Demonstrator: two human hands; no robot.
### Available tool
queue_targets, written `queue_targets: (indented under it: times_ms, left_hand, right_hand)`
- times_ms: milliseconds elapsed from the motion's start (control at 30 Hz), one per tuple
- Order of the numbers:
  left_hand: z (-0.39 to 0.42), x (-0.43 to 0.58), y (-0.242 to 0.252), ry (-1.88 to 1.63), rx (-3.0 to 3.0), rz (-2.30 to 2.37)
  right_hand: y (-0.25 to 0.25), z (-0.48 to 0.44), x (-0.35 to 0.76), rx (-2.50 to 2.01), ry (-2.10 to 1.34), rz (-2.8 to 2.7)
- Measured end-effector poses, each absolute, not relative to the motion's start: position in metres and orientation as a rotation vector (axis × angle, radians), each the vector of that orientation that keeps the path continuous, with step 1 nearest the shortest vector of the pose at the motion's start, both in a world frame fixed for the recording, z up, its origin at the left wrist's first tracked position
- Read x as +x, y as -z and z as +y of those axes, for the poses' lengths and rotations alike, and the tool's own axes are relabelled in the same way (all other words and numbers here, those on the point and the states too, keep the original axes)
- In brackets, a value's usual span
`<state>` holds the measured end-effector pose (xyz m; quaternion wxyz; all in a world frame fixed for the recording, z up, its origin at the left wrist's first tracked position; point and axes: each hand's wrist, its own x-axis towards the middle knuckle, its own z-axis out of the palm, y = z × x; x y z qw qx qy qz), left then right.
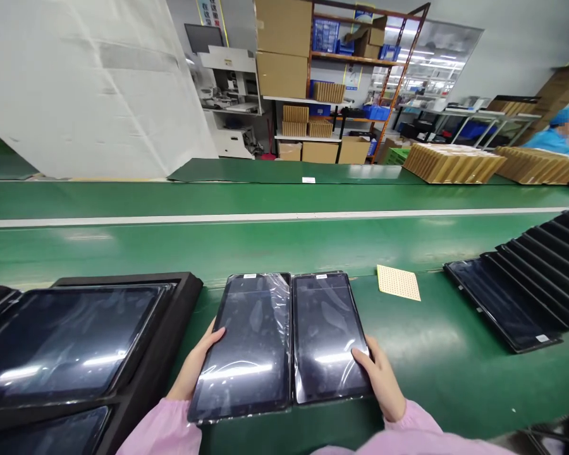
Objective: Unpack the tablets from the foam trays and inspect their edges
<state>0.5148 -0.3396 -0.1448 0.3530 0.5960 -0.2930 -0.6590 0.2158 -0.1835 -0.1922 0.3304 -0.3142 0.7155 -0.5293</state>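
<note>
Two dark, glossy tablet screens in clear film lie side by side in front of me, their long edges nearly touching. My left hand grips the outer edge of the left tablet screen, thumb on top and fingers partly hidden beneath. On the other side, my right hand holds the outer edge of the right tablet screen in the same way, its thumb on the glass. Each screen carries a small white label at its top edge. Right of them lies a pale yellow sheet of small dots.
At left, a black foam tray holds more screens. A row of overlapping dark screens leans at right on the green bench. Cardboard dividers stand at the far edge, near a person in blue. Shelves rise behind.
</note>
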Motion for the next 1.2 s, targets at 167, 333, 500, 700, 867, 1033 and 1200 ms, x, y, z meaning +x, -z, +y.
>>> queue_targets:
  times_ms: [167, 333, 500, 700, 867, 1033, 1200]
  left_hand:
    - [-0.340, 0.510, 0.137, 1.589, 1.573, -0.897]
    - [-0.324, 0.522, 0.128, 1.382, 1.843, -1.121]
    - [-0.295, 0.527, 0.130, 1.224, 1.848, -1.274]
    - [-0.298, 0.514, 0.130, 0.944, 1.883, -1.359]
    - [-0.293, 0.506, 0.123, 0.748, 2.021, -1.545]
    - [-0.283, 0.499, 0.114, 0.566, 2.110, -1.609]
    - [-0.290, 0.504, 0.112, 0.772, 1.977, -1.464]
  right_hand:
    - [0.192, -0.191, 0.209, -0.964, 1.267, 1.984]
    - [0.189, -0.190, 0.202, -1.135, 1.169, 2.104]
    - [0.186, -0.191, 0.212, -1.315, 1.044, 2.190]
    - [0.185, -0.200, 0.223, -1.519, 0.914, 2.211]
    - [0.163, -0.199, 0.238, -1.729, 0.876, 2.132]
    - [0.142, -0.214, 0.279, -1.978, 0.746, 1.788]
    - [0.136, -0.243, 0.300, -1.879, 0.707, 1.704]
